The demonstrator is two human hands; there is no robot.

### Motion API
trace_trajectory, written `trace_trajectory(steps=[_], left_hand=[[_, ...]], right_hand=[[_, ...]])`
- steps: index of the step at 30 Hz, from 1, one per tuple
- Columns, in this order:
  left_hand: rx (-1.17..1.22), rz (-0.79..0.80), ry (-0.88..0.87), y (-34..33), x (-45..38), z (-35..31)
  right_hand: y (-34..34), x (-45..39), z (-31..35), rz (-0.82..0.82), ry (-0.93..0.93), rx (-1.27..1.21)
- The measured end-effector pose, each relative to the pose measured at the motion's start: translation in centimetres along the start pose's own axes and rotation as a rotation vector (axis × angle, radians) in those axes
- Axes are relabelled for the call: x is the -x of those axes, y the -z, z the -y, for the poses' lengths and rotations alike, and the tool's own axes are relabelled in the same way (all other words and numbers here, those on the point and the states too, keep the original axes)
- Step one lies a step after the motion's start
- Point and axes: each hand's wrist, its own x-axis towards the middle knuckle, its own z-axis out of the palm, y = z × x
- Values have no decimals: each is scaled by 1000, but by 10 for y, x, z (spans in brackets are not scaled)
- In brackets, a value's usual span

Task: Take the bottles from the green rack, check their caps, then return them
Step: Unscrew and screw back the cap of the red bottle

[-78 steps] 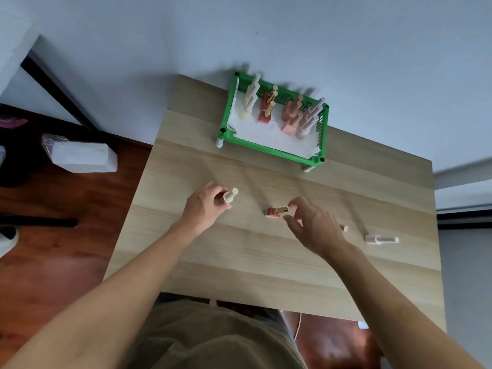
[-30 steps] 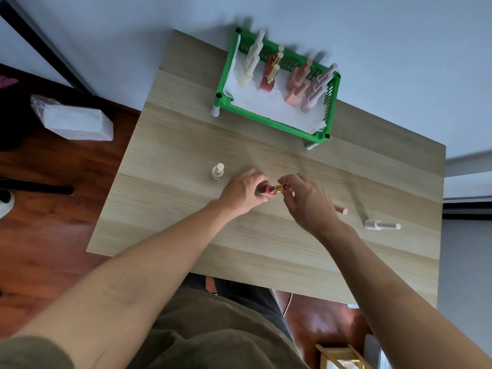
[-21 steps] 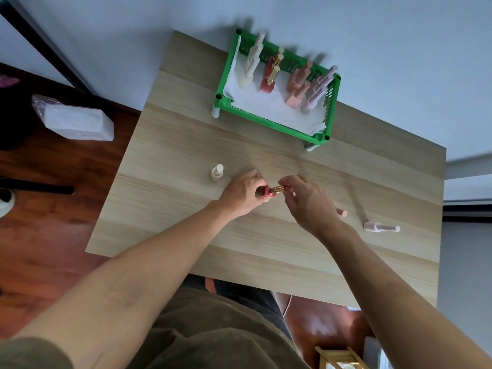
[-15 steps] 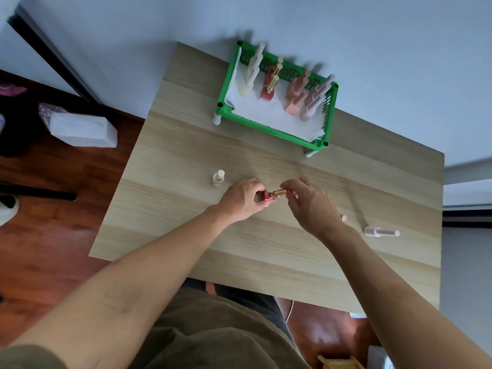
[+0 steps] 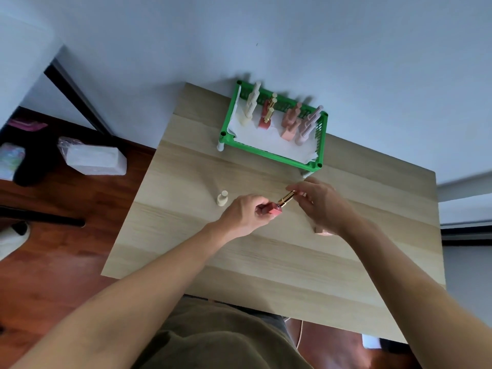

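A small red bottle [image 5: 274,209] with a gold cap [image 5: 287,197] is held above the middle of the wooden table [image 5: 186,166]. My left hand [image 5: 243,214] grips its red body. My right hand [image 5: 323,203] pinches the gold cap at its far end. The green rack [image 5: 271,153] stands at the table's far edge, lined with white paper, and holds several upright bottles: cream [image 5: 250,107], red with gold caps [image 5: 267,113], pink [image 5: 291,121] and pale mauve [image 5: 308,126]. A cream bottle [image 5: 221,198] stands upright left of my left hand.
A pink bottle [image 5: 320,231] peeks out from under my right wrist on the table. On the dark wooden floor to the left lie a wrapped white packet [image 5: 93,159] and a black bar [image 5: 40,217]. A pale wall runs behind the rack.
My left hand set the cream bottle upright on the table and went to the red bottle. Both hands then lifted the red bottle, left on its body, right on its gold cap.
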Motion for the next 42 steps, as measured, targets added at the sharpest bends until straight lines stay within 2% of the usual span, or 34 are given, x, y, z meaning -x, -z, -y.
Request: trace_trajectory(steps=[12, 37, 42], left_hand=[[33, -33, 1, 22, 6, -23], [-24, -44, -103, 28, 7, -34], [3, -42, -126, 28, 9, -32]], right_hand=[[34, -14, 16, -8, 95, 33], [42, 0, 18, 5, -62, -1], [54, 10, 17, 32, 110, -24]])
